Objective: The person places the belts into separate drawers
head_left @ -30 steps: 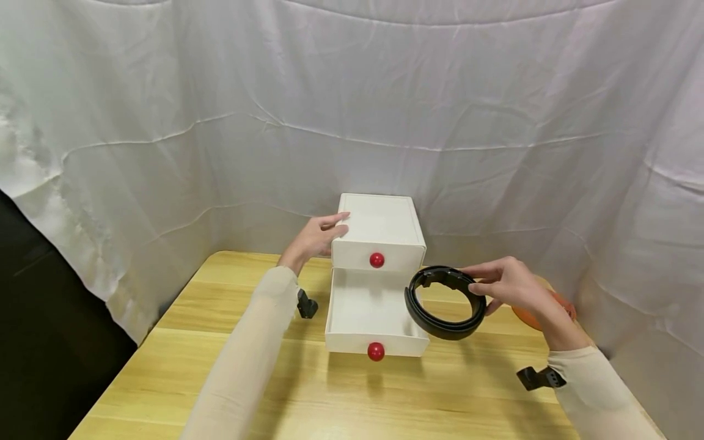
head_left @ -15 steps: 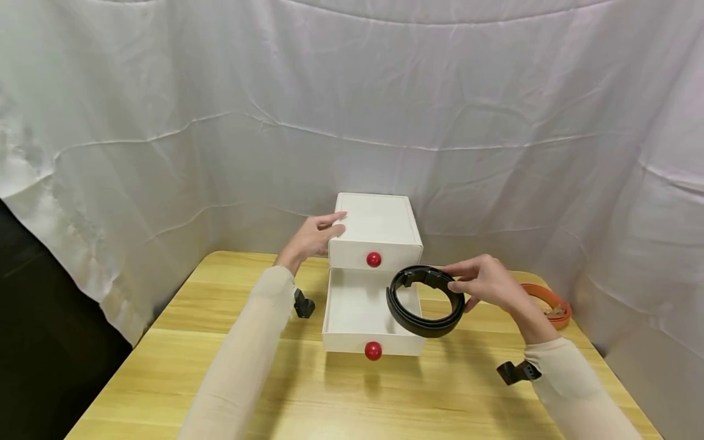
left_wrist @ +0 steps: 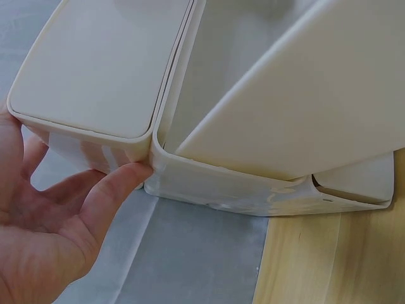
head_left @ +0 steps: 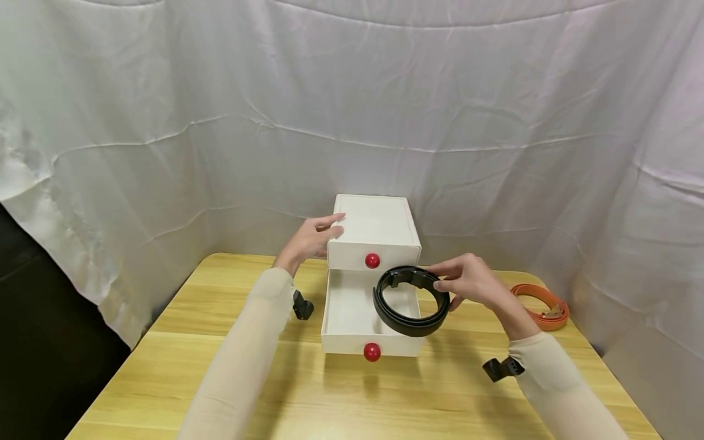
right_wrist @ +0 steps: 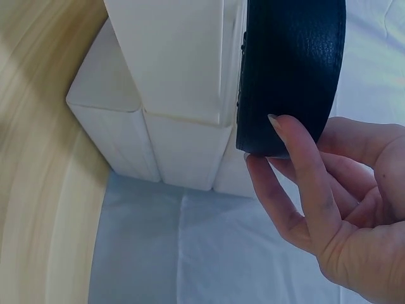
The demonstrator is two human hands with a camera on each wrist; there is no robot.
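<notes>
Head view: person at a wooden worktop (head_left: 352, 397) with a white two-drawer box (head_left: 374, 226).
Left hand (head_left: 310, 238): fingers straight, pressed against the box's upper left corner, steadying it.
Right hand (head_left: 467, 281): pinching a coiled black belt (head_left: 409, 302), held in the air over the open lower drawer (head_left: 352, 305).
Step in hand: likely stowing the belt.
Next move: lower the coil flat inside the drawer walls, then release.
Aside: orange belt (head_left: 541, 302) lies far right.

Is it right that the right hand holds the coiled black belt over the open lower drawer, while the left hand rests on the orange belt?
Not quite. The left hand rests on the white drawer box, not the orange belt, which lies untouched on the table; the head view shows it. The right hand does hold the black belt over the open lower drawer.
</notes>
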